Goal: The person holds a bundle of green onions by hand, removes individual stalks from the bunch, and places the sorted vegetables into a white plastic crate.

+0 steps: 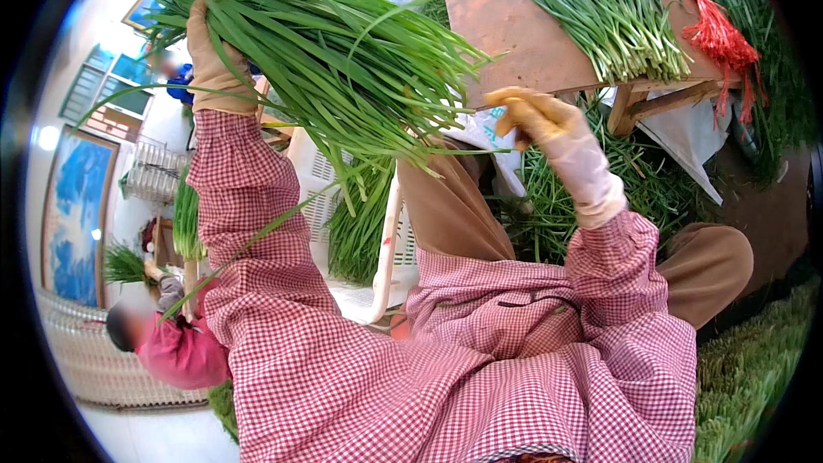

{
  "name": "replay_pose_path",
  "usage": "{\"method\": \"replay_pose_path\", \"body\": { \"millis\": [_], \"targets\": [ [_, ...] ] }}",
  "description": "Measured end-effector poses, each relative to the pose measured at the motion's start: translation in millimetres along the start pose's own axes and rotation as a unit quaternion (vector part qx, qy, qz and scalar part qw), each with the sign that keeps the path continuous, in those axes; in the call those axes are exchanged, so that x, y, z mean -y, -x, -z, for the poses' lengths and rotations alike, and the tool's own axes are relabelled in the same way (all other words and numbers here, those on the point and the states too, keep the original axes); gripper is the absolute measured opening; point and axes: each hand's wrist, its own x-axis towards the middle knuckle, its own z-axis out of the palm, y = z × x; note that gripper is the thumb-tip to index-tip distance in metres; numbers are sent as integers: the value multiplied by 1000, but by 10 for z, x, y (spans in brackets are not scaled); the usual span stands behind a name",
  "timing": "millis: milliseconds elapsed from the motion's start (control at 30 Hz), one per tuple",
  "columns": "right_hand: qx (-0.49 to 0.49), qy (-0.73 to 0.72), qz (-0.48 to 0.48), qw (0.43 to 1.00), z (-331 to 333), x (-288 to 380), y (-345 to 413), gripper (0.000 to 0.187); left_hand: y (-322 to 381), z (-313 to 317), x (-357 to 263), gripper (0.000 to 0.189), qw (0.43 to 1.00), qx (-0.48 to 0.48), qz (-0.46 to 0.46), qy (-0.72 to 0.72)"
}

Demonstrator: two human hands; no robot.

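Note:
My gloved left hand (218,58) is raised at the upper left, closed around a large bunch of long green leaves, likely garlic chives (347,51). Their cut ends fan out to the right. A few leaves hang loose below the bunch. My right hand (546,119), in a yellowish glove, is just right of those ends, its fingers bent around the tip of a single chive leaf (488,150). Another pile of chives (611,19) lies on the wooden table (514,45), beside a bundle of red plastic ties (710,26).
A white plastic crate (388,238) with greens stands left of my knee. Loose leaves (566,199) lie beneath the table. More bunches (759,373) fill the lower right. A co-worker in pink (183,350) is at the left, holding greens; other people are farther back.

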Motion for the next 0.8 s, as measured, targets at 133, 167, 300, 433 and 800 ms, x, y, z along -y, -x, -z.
{"method": "replay_pose_path", "body": {
  "millis": [133, 167, 300, 433, 800],
  "targets": [
    [-31, 75, 40, 996, -272, -15, -206, 23, -142, -42, -81, 20, 996, 58, 31, 52],
    [-83, 131, 84, 984, -279, -77, -245, 24, -184, -43, -117, 20, 991, 100, 51, 72],
    [-148, 221, 66, 962, -224, -220, -252, 27, -88, -301, -87, 20, 998, 40, 22, 39],
    [-82, 40, 3, 996, -199, -181, -342, 31, -56, -305, -161, 22, 996, 63, 14, 62],
    [-70, -131, -105, 983, -171, -236, -677, 24, 71, -1001, -67, 19, 997, 16, -16, 76]
  ]
}}
